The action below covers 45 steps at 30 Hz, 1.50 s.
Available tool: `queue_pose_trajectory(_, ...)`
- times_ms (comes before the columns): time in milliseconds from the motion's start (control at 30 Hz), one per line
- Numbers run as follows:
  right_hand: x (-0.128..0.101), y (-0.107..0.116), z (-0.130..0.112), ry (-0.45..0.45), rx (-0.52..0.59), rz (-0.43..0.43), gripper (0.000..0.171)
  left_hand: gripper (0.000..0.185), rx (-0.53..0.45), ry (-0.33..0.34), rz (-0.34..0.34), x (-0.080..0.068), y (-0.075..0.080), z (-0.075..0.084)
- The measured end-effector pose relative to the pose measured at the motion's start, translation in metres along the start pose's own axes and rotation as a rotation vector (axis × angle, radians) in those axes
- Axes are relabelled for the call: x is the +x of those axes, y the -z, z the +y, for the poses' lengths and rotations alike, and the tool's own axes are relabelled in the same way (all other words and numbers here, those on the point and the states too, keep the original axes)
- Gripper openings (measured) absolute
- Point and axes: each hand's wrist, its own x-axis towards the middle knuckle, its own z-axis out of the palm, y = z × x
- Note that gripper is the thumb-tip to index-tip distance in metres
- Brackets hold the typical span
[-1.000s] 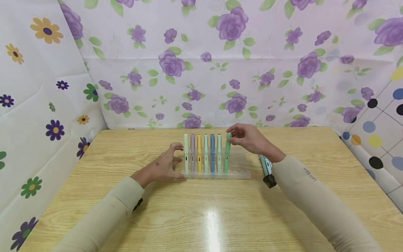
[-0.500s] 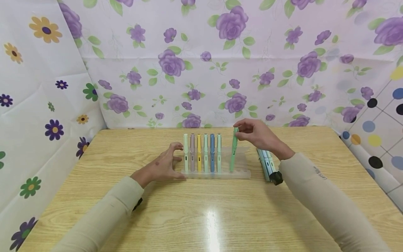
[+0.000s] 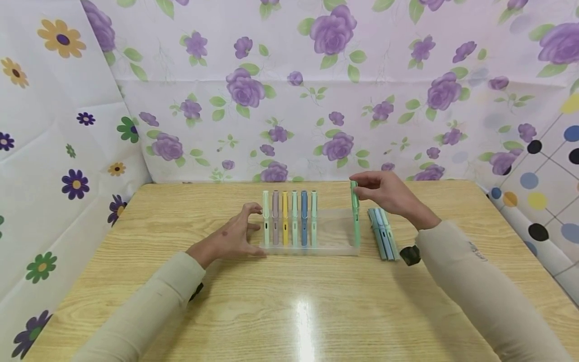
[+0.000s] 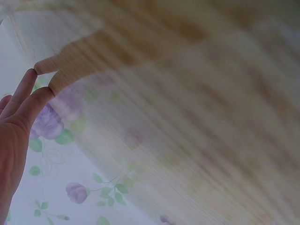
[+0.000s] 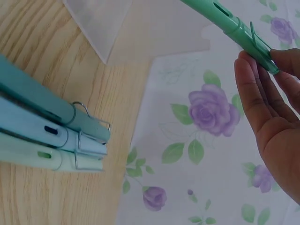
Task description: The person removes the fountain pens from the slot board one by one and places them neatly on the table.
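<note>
My left hand [image 3: 232, 236] touches the left end of a clear pen stand [image 3: 334, 250], thumb and fingers spread; in the left wrist view, two fingertips meet a glossy, see-through surface. Several capped pens [image 3: 285, 221] stand in a row in its left part: pale green, mauve, yellow, mint and blue among them. Over at the stand's right end, my right hand [image 3: 386, 193] pinches a green pen [image 3: 355, 211] by its cap top. That pen is nearly upright, its lower end at the stand's base. The right wrist view shows its wire clip [image 5: 257, 36] near the fingertips.
Three capped pens [image 3: 383, 235] in blue-green, light blue and pale green lie side by side on the wooden table [image 3: 289, 306], just right of the stand. Behind the table hangs a floral cloth [image 3: 289, 100]. A black wrist device [image 3: 410, 255] shows at my right cuff.
My right hand has carried the green pen rightward, away from the row to the stand's right end. The three lying pens have come into fuller view. My left hand stays in place.
</note>
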Motion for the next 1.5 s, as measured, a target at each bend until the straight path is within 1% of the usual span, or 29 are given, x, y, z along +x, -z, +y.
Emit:
queue_pose_trajectory(267,-0.004,0.01,0.011,-0.012,-0.024,0.037,0.043,0.101,-0.002,0.001,0.002,0.0,0.0,-0.001)
queue_pose_trajectory(633,-0.014,0.023,0.019,-0.076,-0.013,0.054,0.044,0.1,-0.001,-0.005,0.001,0.0,0.0,0.0)
queue_pose_trajectory(900,-0.018,0.031,0.036,-0.115,-0.052,0.076,0.044,0.101,0.002,0.007,0.001,0.0,0.0,0.001)
queue_pose_trajectory(1233,-0.026,0.039,0.054,-0.16,-0.074,0.061,0.05,0.101,-0.007,0.007,-0.002,0.0,0.0,0.0)
queue_pose_trajectory(1367,-0.029,0.041,0.063,-0.184,-0.061,0.05,0.052,0.101,-0.007,0.008,-0.003,0.0,0.0,0.0)
queue_pose_trajectory(1500,-0.031,0.041,0.074,-0.204,-0.007,0.044,0.051,0.101,-0.006,0.004,-0.002,0.001,0.0,-0.001)
